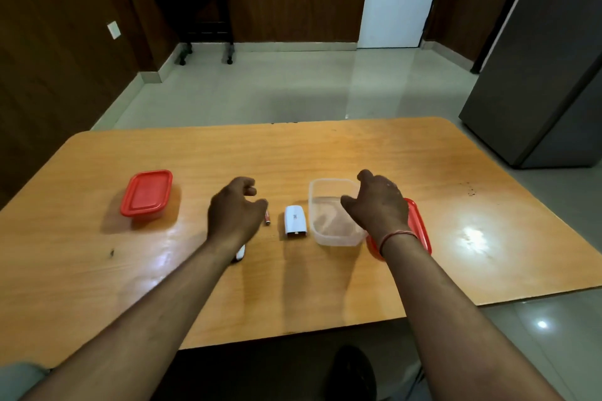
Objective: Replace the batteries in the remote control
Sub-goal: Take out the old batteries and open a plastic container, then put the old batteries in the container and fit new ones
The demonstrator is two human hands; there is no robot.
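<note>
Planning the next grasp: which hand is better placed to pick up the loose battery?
Left. The left hand hovers right beside the battery; the right hand is over the clear container.

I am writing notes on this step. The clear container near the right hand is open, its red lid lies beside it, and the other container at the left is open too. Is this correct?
Not fully. In the head view the container at the left is closed, with its red lid on top. The rest holds: the clear container near the right hand is open and its red lid lies beside it.
</note>
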